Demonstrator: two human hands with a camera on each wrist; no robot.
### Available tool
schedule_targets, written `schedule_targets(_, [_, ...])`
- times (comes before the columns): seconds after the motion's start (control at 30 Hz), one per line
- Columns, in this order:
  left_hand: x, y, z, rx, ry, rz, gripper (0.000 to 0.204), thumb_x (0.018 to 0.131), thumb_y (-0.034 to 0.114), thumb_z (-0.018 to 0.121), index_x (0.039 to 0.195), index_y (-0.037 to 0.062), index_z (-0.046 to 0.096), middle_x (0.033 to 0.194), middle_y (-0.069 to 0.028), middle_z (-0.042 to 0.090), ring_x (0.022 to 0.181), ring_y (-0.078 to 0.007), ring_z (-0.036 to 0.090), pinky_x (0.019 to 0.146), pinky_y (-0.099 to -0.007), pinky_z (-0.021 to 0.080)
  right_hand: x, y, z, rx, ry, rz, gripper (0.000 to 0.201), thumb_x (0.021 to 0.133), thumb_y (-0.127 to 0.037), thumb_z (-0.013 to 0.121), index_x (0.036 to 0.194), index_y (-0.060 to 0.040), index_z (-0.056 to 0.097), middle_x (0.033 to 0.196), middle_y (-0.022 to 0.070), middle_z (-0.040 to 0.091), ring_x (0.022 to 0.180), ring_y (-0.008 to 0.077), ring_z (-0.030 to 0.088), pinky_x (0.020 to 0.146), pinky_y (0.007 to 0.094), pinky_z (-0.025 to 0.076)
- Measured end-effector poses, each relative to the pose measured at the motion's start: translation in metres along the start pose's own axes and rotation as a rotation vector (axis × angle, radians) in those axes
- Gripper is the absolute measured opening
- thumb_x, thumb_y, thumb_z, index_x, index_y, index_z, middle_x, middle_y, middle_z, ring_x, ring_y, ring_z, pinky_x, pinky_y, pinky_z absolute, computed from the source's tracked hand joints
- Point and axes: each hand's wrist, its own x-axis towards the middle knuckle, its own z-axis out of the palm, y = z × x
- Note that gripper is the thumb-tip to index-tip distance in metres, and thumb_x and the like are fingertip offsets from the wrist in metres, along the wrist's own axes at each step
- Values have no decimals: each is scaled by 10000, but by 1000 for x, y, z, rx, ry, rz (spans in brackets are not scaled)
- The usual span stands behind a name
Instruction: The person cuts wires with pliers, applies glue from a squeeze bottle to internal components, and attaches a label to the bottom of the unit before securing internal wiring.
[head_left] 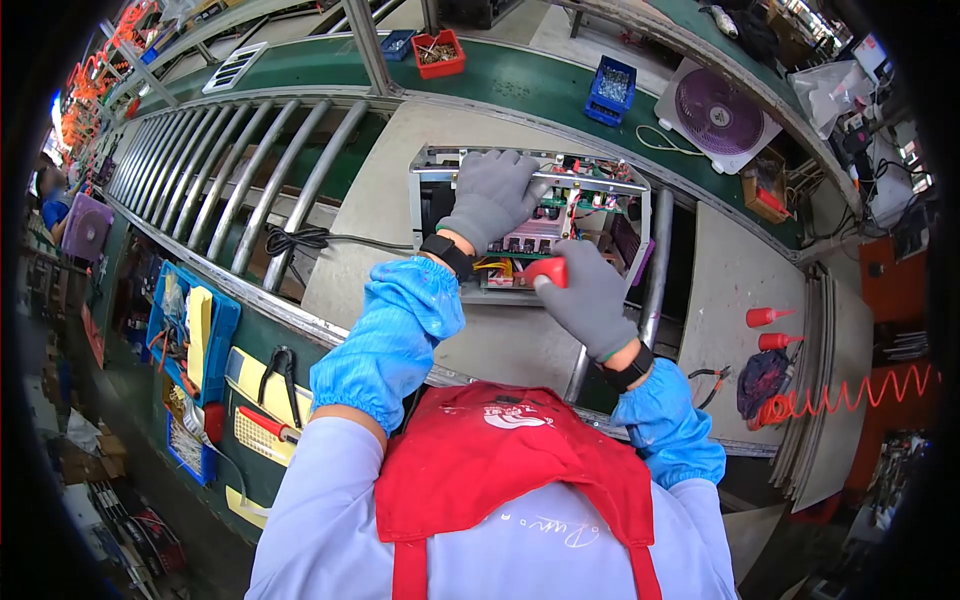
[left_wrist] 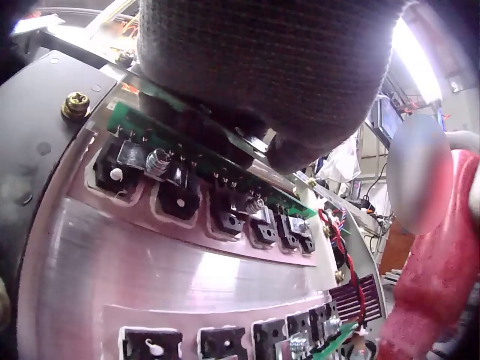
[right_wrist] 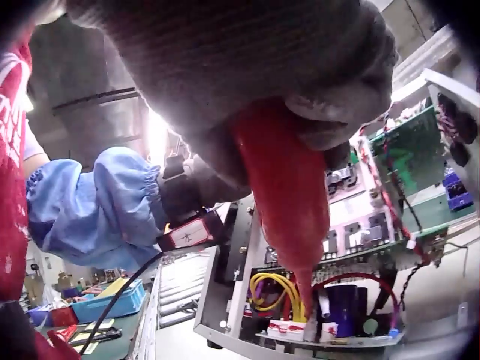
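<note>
A person in grey gloves and blue sleeve covers works on an open metal box [head_left: 440,190] of electronics that sits in the upper middle of the head view, on a grey board beside a row of steel rollers [head_left: 230,170] at upper left.

The left hand [head_left: 492,198] lies flat on top of the box, fingers spread and mostly straight, pressing down on the upper edge above the green circuit board [left_wrist: 202,161]. In the left wrist view a fingertip rests just above a row of black square parts [left_wrist: 178,196] mounted on a shiny metal plate [left_wrist: 165,270].

The right hand [head_left: 590,298] is curled round a red bottle [right_wrist: 285,187] and grips it firmly. In the right wrist view the bottle points down, its thin tip close to the yellow wires [right_wrist: 276,289] and dark capacitors [right_wrist: 341,307] at the bottom of the box.

Two more red bottles [head_left: 768,328] lie on the board at right, near a red coiled hose [head_left: 860,390].
</note>
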Motion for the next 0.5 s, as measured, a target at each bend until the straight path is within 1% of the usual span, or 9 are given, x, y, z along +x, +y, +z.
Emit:
schedule_targets(0.07, [1, -1, 0, 9, -3, 5, 284, 916, 429, 599, 1044, 189, 679, 944, -49, 657, 935, -254, 639, 827, -460, 457, -8, -3, -16, 25, 18, 86, 339, 750, -254, 723, 1018, -73, 621, 943, 111, 614, 843, 318, 645, 720, 425, 521])
schedule_targets(0.13, [1, -1, 1, 9, -17, 4, 281, 916, 427, 600, 1042, 190, 682, 946, -49, 660, 938, -254, 640, 830, -461, 457, -16, 0, -17, 89, 37, 83, 374, 741, -249, 741, 1047, -64, 630, 968, 117, 627, 842, 318, 643, 739, 422, 517])
schedule_targets(0.3, [3, -1, 2, -17, -30, -10, 279, 915, 426, 600, 1040, 192, 686, 942, -49, 663, 939, -254, 641, 833, -465, 455, -27, 0, -1, 77, 88, 11, 373, 740, -228, 742, 1055, -59, 634, 937, 124, 623, 834, 316, 638, 732, 423, 512])
schedule_targets(0.4, [2, -1, 2, -19, 17, 2, 283, 916, 429, 598, 1037, 190, 687, 930, -48, 664, 928, -255, 644, 828, -465, 454, -26, -5, 3, 42, 81, -43, 373, 739, -216, 742, 1062, -62, 636, 908, 125, 613, 817, 316, 633, 720, 421, 511])
schedule_targets(0.5, [2, 0, 1, 9, 9, 11, 290, 917, 433, 596, 1041, 187, 684, 921, -48, 664, 920, -257, 647, 821, -465, 452, -26, -9, 3, 7, 66, -92, 372, 742, -212, 740, 1066, -61, 636, 890, 125, 602, 801, 319, 629, 709, 426, 509])
